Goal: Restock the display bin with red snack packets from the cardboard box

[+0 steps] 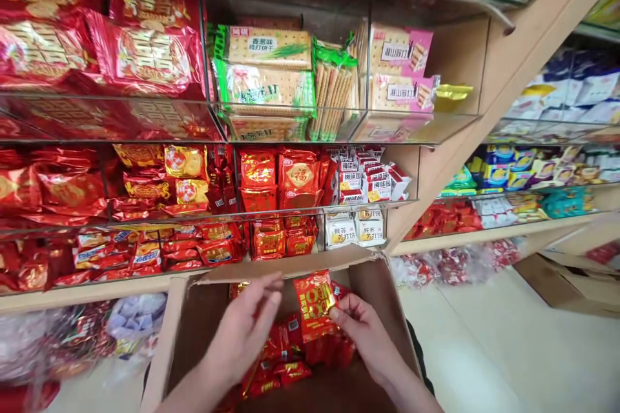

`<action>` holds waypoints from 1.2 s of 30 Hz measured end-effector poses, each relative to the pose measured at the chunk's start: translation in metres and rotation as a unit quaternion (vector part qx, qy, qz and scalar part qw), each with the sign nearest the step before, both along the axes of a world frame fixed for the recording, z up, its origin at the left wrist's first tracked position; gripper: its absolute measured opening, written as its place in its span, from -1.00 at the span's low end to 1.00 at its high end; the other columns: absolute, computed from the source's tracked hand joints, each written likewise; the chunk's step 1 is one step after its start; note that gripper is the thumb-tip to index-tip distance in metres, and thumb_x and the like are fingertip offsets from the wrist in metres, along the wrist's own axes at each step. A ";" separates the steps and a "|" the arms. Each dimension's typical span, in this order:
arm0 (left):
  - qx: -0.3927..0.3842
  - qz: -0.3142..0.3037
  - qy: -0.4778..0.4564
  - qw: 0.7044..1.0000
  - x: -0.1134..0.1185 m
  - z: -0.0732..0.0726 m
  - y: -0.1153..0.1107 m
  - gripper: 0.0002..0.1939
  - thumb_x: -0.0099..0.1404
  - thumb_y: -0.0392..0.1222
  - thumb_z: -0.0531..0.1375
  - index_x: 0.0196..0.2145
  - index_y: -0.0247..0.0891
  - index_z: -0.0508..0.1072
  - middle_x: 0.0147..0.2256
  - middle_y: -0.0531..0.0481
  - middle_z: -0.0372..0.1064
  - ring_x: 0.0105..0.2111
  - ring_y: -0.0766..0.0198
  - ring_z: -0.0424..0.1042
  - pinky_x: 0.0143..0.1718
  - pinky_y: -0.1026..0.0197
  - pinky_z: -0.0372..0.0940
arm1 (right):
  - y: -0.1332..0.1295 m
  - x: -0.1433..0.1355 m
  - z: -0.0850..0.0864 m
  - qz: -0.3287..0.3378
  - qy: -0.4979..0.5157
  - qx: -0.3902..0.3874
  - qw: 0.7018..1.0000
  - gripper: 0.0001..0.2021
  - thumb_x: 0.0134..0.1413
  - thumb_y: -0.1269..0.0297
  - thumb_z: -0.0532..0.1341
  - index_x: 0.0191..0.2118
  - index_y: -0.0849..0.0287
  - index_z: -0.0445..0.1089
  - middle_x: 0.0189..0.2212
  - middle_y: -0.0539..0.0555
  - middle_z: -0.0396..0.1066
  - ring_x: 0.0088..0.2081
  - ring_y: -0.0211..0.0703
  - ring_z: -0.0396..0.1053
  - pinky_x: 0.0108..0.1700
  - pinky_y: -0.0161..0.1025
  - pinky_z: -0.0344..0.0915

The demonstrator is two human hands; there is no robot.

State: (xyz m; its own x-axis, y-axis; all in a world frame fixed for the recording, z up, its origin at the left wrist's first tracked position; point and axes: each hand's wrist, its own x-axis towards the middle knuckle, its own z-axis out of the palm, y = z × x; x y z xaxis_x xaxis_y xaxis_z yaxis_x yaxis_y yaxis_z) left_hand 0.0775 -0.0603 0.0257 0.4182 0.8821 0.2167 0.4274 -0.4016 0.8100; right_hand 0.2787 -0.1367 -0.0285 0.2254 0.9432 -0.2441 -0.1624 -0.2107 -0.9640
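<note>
An open cardboard box (pixel 387 297) stands in front of the shelves, with several red packets (pixel 293 371) lying inside it. Above these, my right hand (pixel 361 322) pinches a red and gold packet (pixel 314 305) by its right edge, its printed face turned up. My left hand (pixel 247 326) is over the left part of the box, fingers bent and thumb apart from them, with nothing seen between them. It does not touch the held packet.
Glass-fronted shelves hold large red packs (pixel 150 55), green-edged cracker packs (pixel 266 87), red packets (pixel 299 177) and white packets (pixel 371 229). Plastic bags (pixel 135 319) lie beneath. A slanted wooden panel (pixel 484 110) stands right, and another cardboard box (pixel 566 284) is on the floor.
</note>
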 end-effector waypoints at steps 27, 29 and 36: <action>-0.274 -0.093 -0.166 0.943 0.023 0.009 -0.008 -0.55 0.12 -0.06 0.15 -0.05 -0.21 0.18 -0.30 -0.02 0.35 -0.36 0.32 0.36 -0.30 0.26 0.26 | 0.006 0.005 0.054 0.104 -0.142 0.082 0.981 -0.84 -0.05 0.22 0.16 -0.32 0.17 0.28 -0.43 0.01 0.35 -0.42 -0.23 0.29 -0.40 -0.34 0.26; -0.304 -0.074 -0.174 0.934 0.026 0.015 0.001 -0.57 0.09 -0.01 0.16 -0.11 -0.25 0.24 -0.39 0.01 0.37 -0.49 0.36 0.36 -0.46 0.31 0.25 | 0.021 0.002 0.066 0.132 -0.121 0.069 0.981 -0.81 -0.10 0.24 0.19 -0.30 0.17 0.30 -0.44 -0.01 0.36 -0.44 -0.25 0.30 -0.40 -0.33 0.26; -0.250 0.026 -0.129 0.959 0.018 0.019 0.041 -0.56 0.09 0.05 0.10 -0.14 -0.28 0.22 -0.31 -0.06 0.38 -0.48 0.32 0.39 -0.47 0.26 0.28 | 0.093 -0.010 0.066 0.072 0.147 -0.044 0.986 -0.64 -0.32 0.38 0.33 -0.30 0.22 0.24 -0.40 0.05 0.43 -0.41 -0.20 0.39 -0.32 -0.23 0.33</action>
